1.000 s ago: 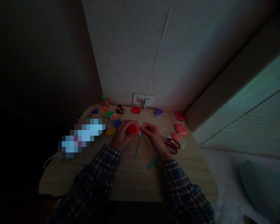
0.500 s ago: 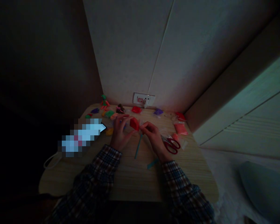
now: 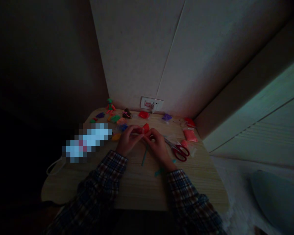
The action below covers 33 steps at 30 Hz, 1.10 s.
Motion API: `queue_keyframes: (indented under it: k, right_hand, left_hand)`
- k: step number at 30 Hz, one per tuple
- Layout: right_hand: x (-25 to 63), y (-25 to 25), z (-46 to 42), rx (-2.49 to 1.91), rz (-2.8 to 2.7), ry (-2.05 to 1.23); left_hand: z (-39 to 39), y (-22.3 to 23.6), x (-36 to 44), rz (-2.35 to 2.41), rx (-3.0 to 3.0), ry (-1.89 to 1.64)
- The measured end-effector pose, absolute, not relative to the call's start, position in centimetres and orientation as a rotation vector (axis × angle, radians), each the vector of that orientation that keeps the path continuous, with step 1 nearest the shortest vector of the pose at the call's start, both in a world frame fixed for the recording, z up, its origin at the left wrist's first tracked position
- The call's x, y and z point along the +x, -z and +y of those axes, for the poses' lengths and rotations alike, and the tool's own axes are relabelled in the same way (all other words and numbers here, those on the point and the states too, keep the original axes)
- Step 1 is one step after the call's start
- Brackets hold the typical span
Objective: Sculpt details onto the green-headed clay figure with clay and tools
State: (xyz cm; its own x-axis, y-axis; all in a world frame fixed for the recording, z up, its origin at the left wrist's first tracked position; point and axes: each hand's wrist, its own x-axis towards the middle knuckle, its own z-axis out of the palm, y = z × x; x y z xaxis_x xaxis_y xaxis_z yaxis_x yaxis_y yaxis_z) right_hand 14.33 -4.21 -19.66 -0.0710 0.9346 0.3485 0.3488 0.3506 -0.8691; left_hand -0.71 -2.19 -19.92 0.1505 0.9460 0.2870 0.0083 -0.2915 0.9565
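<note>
My left hand (image 3: 129,140) and my right hand (image 3: 157,143) meet over the middle of the table. Between their fingertips is a bright red packet of modelling clay (image 3: 146,127) in clear plastic; both hands pinch it, and fingers cover its lower part. Below them a thin blue-green strip (image 3: 144,156) lies on the wood. Close by my right wrist are another blue-green strip (image 3: 159,172) and red-handled scissors (image 3: 180,152), their blades pointing toward my hand. Blue clay (image 3: 123,127) and yellow clay (image 3: 116,136) lie just left of my left hand.
On the wooden table (image 3: 137,195), a blurred lit phone (image 3: 88,142) with a white cable lies left. Along the back stand a small clay figure (image 3: 110,106), a red packet (image 3: 143,114) and a purple packet (image 3: 166,117). A pink packet (image 3: 190,134) lies right. Behind is a wall socket (image 3: 152,103).
My hands have come closer together, and the right fingers now meet the left ones at the red packet. The packet has shifted slightly right and turned.
</note>
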Motion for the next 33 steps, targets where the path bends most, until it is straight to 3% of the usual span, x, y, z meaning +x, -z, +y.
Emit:
queue_keyframes:
  k: [33]
  right_hand:
    - [14.21,19.88,-4.21,-1.283,-1.727,-0.705]
  left_hand:
    - [-2.02,20.39,-0.73,1.053,1.597,-1.225]
